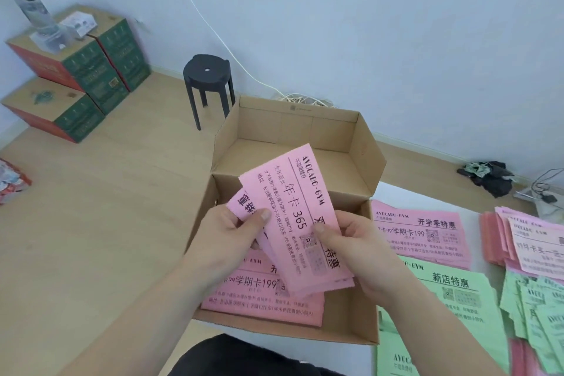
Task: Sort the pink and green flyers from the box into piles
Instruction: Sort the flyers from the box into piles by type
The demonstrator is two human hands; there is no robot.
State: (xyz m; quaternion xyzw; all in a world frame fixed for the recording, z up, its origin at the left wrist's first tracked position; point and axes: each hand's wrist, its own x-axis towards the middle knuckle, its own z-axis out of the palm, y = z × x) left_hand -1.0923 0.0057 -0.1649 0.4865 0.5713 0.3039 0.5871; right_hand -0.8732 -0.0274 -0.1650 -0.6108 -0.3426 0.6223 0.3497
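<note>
An open cardboard box [363,143] sits on the floor in front of me. Above it, my left hand [225,241] and my right hand [351,247] both pinch a small stack of pink flyers [293,201], tilted upright, thumbs on the top sheet. More pink flyers [262,302] lie flat in the box bottom. To the right of the box lie a pink pile [421,235], a green pile [451,299], further pink flyers [531,241] and fanned green flyers [537,314].
A black stool [209,82] stands behind the box by the wall. Stacked green and red cartons [88,76] with a bottle [33,9] on top fill the far left. A white cable [213,30] runs down the wall. Dark cloth [488,177] and a charger lie at right.
</note>
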